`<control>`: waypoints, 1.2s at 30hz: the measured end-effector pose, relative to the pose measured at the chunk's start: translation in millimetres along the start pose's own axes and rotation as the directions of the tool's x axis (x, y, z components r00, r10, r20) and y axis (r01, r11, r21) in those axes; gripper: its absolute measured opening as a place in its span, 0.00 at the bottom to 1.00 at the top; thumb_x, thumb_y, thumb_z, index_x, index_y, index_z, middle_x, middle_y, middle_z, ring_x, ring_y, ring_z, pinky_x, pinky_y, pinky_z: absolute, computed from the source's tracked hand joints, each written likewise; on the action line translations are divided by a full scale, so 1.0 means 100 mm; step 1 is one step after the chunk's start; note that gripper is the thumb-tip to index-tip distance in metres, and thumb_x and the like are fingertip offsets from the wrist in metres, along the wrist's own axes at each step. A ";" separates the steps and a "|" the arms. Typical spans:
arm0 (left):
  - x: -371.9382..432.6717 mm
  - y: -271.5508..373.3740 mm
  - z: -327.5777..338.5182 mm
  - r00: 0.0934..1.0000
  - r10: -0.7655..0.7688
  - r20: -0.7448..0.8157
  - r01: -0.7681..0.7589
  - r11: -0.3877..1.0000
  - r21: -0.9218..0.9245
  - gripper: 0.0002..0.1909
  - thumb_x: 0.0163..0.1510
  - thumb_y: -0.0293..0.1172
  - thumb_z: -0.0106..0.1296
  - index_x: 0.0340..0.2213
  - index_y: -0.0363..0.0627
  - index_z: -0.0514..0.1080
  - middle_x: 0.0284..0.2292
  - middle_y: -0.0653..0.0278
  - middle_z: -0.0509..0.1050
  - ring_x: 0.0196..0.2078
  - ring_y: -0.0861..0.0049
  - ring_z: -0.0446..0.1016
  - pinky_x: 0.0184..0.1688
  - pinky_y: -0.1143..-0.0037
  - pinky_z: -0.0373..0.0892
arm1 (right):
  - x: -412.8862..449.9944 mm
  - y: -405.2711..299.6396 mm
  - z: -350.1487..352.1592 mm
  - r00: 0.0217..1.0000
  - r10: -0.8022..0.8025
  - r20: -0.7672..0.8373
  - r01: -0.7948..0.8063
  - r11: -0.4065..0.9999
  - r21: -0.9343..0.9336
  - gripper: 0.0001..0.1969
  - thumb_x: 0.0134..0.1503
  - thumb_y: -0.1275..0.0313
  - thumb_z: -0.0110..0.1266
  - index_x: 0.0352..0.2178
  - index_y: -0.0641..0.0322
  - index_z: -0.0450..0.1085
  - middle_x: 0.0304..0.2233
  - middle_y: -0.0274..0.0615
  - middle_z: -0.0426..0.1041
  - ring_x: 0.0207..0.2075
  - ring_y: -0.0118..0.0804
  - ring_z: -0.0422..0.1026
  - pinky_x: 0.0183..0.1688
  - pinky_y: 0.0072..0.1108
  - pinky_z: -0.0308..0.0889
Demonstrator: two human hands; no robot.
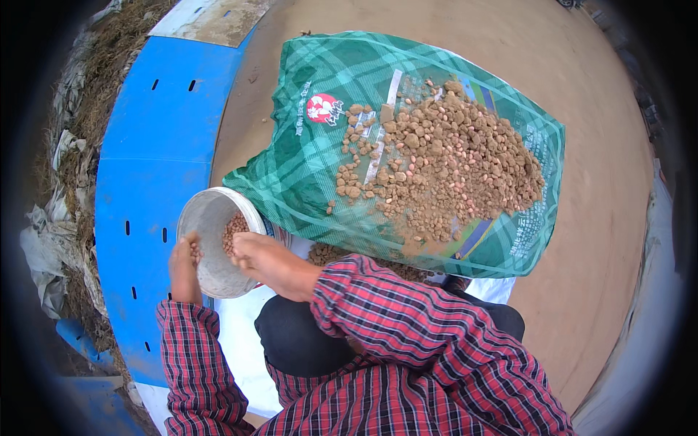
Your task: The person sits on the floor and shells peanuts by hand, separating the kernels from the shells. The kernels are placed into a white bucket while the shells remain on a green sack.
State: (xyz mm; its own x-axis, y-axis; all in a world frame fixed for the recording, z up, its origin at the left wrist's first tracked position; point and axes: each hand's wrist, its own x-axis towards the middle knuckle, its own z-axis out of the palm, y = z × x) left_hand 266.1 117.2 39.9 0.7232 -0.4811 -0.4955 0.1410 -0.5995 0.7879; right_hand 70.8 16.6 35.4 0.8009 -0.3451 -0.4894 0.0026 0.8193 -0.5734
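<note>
A white plastic bucket (210,278) lies tilted with its mouth towards me, and small pinkish-brown kernels, which look like shelled peanuts (235,224), sit inside it. My left hand (184,272) is at the bucket's left rim, its fingers curled around a few kernels. Over the right side of the mouth, my right hand (270,264) has its fingers bent inwards beside the kernels; whether it holds any is hidden. A heap of soil clods mixed with pink kernels (458,158) spreads across a green plaid woven sack (322,169) beyond my right arm.
Blue plastic sheeting (158,131) with slots runs along the left. White sheeting (245,349) lies beneath the bucket and by my knees. More soil clods (327,253) show under the sack's near edge. Brown bare ground (594,218) stretches to the right.
</note>
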 end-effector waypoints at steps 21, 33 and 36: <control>-0.36 0.46 3.13 0.251 0.626 0.738 -0.968 0.143 0.208 0.11 0.48 0.23 0.51 0.35 0.43 0.77 0.39 0.64 0.73 0.46 0.64 0.69 0.47 0.68 0.67 | -0.81 -0.55 -2.11 0.794 -0.605 -0.062 -0.309 -0.314 -0.898 0.06 0.48 0.76 0.52 0.28 0.65 0.74 0.32 0.44 0.71 0.37 0.43 0.74 0.36 0.29 0.73; -0.26 0.57 3.24 0.033 0.718 0.696 -0.999 0.002 0.045 0.12 0.44 0.25 0.52 0.34 0.45 0.75 0.36 0.66 0.70 0.42 0.67 0.69 0.43 0.70 0.68 | -1.19 -1.02 -2.45 0.752 -0.349 -0.559 -0.065 0.805 -0.590 0.09 0.59 0.69 0.49 0.29 0.65 0.67 0.28 0.47 0.72 0.27 0.43 0.71 0.33 0.28 0.68; -0.42 0.52 3.49 -0.036 0.739 0.673 -0.997 0.015 -0.069 0.11 0.45 0.26 0.51 0.34 0.45 0.72 0.35 0.65 0.69 0.40 0.67 0.69 0.42 0.70 0.68 | -1.12 -1.14 -2.56 0.683 -0.565 -0.462 -0.120 0.538 -0.834 0.08 0.59 0.69 0.50 0.34 0.64 0.70 0.27 0.49 0.72 0.27 0.44 0.72 0.32 0.29 0.67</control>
State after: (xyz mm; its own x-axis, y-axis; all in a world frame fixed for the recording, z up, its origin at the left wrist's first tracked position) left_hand 6.8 -117.1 -25.6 -0.3769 -0.8561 0.3536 -0.6723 0.5154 0.5313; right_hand -172.9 -155.7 -12.4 0.2689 -0.9104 -0.3144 -0.5945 0.1000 -0.7979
